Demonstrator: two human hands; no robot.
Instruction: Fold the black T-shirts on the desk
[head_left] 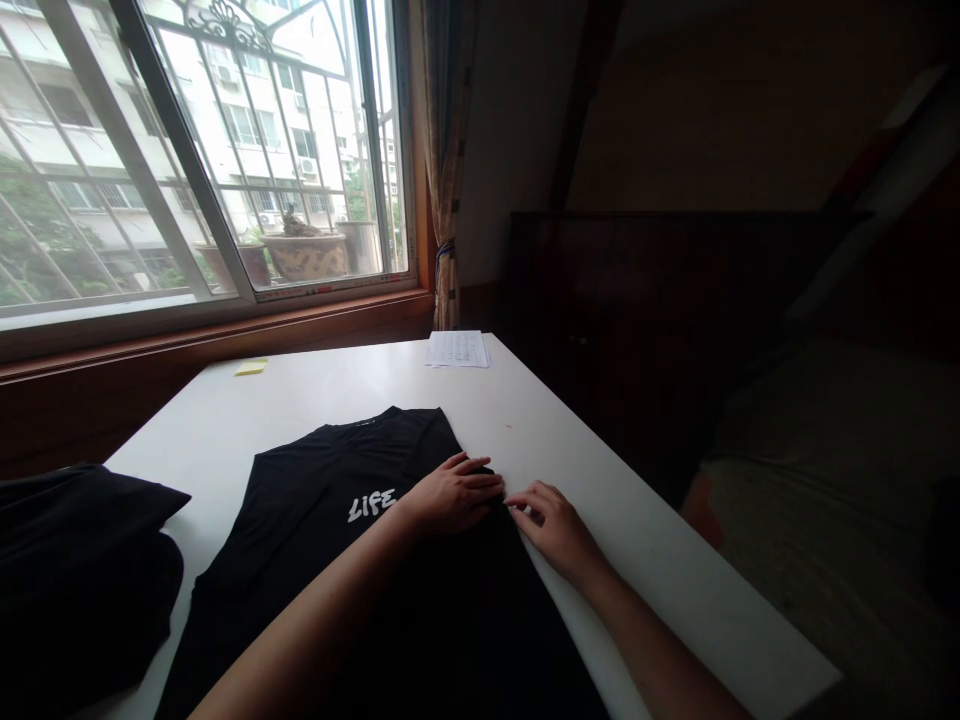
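Nearest you, the black shirt (465,610) lies spread on the white desk (360,380), "LIFE" (371,505) lettered white across its chest. Your left hand (454,495) rests flat on it, fingers slightly spread; your right hand's (551,525) fingers narrow at its edge, though whether they pinch cloth you cannot tell. Writing on the papers (457,348) is too small to read.

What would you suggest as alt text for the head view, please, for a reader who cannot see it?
A black shirt with white "LIFE" lettering lies spread on a white table, the person's left hand resting on it and right hand at its edge. Dark cloth lies to the left, papers at the table's far edge, and a barred window beyond.
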